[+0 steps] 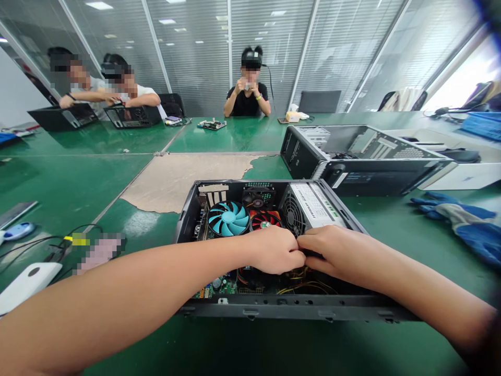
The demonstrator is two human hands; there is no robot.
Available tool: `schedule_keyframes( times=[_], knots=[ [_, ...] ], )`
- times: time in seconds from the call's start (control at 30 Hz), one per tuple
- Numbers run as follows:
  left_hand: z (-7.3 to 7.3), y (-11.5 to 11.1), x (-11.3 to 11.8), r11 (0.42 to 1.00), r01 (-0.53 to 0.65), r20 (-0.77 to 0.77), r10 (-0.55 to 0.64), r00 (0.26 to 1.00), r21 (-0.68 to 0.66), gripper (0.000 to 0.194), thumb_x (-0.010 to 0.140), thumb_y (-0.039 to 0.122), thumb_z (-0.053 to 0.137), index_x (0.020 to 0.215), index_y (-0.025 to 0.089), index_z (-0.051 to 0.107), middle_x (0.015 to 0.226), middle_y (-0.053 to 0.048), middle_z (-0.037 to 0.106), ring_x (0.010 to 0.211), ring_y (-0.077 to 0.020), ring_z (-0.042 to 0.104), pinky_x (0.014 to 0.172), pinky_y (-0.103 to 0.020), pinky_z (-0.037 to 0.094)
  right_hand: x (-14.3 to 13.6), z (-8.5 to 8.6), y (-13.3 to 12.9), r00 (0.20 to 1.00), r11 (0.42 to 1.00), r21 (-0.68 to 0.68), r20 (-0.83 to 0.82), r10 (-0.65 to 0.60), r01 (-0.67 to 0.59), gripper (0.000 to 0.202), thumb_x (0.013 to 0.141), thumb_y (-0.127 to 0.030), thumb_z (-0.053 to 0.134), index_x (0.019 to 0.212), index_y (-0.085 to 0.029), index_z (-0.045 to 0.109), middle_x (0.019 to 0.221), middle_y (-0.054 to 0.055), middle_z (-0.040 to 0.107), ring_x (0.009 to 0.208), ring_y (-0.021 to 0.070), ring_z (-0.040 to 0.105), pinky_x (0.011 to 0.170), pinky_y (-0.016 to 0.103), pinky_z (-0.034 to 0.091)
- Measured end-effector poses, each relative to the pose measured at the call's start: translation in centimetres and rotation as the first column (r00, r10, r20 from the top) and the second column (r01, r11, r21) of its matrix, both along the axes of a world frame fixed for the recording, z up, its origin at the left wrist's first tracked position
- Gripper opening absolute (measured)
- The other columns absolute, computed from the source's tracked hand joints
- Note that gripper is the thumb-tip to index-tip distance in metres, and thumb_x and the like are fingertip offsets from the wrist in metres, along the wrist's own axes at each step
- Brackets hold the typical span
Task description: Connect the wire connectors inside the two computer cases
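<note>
An open computer case [282, 302] lies on its side in front of me. Both my hands are inside its opening, close together by the power supply [309, 205]. My left hand [276, 250] is closed, its fingers curled toward the right hand. My right hand [332, 249] is closed too, fingertips meeting the left ones. What they pinch is hidden; several thin cables [309, 284] run just beneath. Left of the hands sit a blue fan [228, 217] and a red fan [263, 219]. Part of a green motherboard [221, 286] shows below my left forearm.
A second open case [376, 172] stands behind to the right, near blue-grey gloves [465, 224]. Brown cardboard [176, 175] covers part of the green table. Cables and a white device [29, 284] lie at left. Across sit co-workers, one behind a circuit board [212, 125].
</note>
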State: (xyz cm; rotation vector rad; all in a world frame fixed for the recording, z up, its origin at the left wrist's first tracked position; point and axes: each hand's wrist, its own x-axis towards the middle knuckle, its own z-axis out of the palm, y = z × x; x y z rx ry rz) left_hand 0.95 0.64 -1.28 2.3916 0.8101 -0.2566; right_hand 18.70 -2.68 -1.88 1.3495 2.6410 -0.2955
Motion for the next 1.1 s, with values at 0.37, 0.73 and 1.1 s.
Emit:
schedule_keyframes(
  times=[0.37, 0.73, 1.1],
  knots=[
    [0.50, 0.10, -0.13, 0.987, -0.057, -0.011, 0.056, 0.998, -0.152, 0.032, 0.089, 0.029, 0.043, 0.060, 0.017, 0.053, 0.054, 0.001, 0.059, 0.051, -0.0113, 0.054, 0.056, -0.023, 0.045, 0.59, -0.47, 0.45, 0.993, 0.991, 0.061, -0.004, 0.117, -0.117, 0.018, 0.091, -0.021, 0.053, 0.077, -0.019, 0.065, 0.075, 0.004, 0.070, 0.068, 0.0181, 0.066, 0.060, 0.027, 0.043],
    [0.48, 0.03, -0.18, 0.942, -0.070, -0.120, 0.032, 0.992, -0.329, 0.040, 0.092, 0.032, 0.037, 0.101, 0.016, 0.072, 0.037, 0.002, 0.050, 0.048, -0.0159, 0.058, 0.058, -0.025, 0.049, 0.27, -0.26, 0.41, 0.978, 0.976, 0.064, 0.016, 0.207, -0.208, 0.025, 0.092, -0.017, 0.052, 0.070, -0.018, 0.064, 0.072, 0.005, 0.070, 0.062, 0.0169, 0.064, 0.056, 0.026, 0.041],
    [0.46, 0.11, -0.17, 0.941, 0.007, -0.173, -0.069, 0.982, -0.338, 0.040, 0.097, 0.034, 0.034, 0.088, 0.016, 0.068, 0.048, 0.004, 0.054, 0.047, -0.0123, 0.058, 0.069, -0.027, 0.051, 0.23, -0.87, 0.43, 0.951, 0.953, 0.047, 0.099, 0.293, -0.299, 0.023, 0.089, -0.011, 0.056, 0.069, -0.018, 0.065, 0.069, 0.002, 0.069, 0.060, 0.0159, 0.064, 0.054, 0.027, 0.037]
  ],
)
